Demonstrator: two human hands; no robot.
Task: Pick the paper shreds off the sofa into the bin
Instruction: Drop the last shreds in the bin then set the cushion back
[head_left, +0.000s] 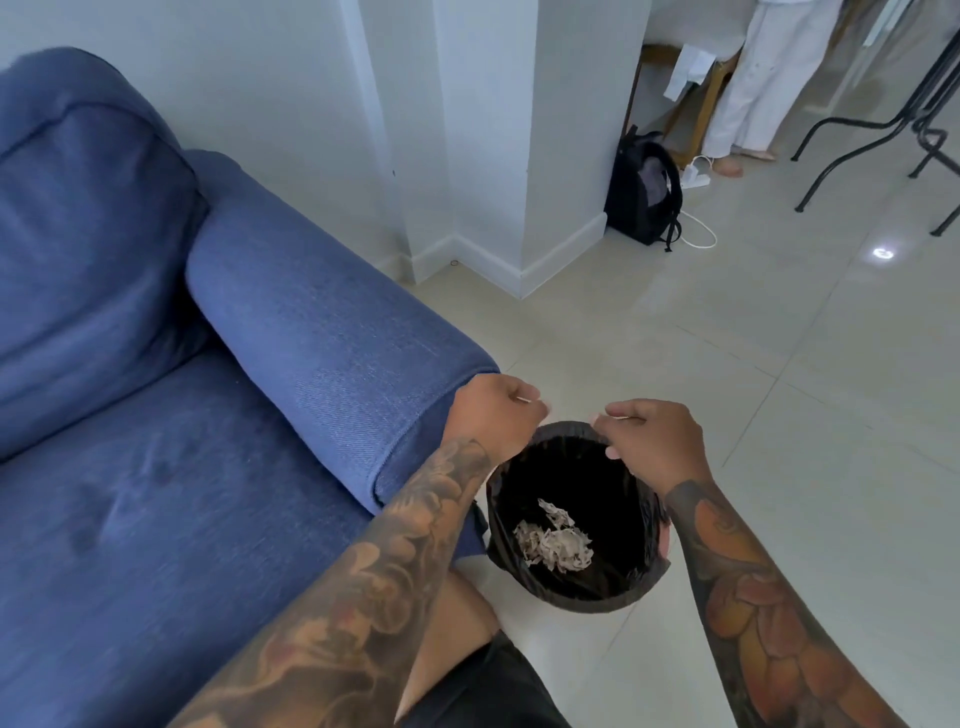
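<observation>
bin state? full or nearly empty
Nearly empty. The bin stands upright on the floor with a small pile of paper shreds on the bottom; the black liner walls above it are bare.

Sofa (156, 467) upholstered in matt woven blue cloth; bin (576, 592) lined with glossy black plastic; crumpled paper shreds (553, 543); floor (779, 415) tiled, polished.

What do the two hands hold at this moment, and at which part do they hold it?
Each hand pinches a small white paper shred by fingertips over the bin: left hand at its shred's end, right hand likewise. What the right-hand shred is exactly stays unclear.
</observation>
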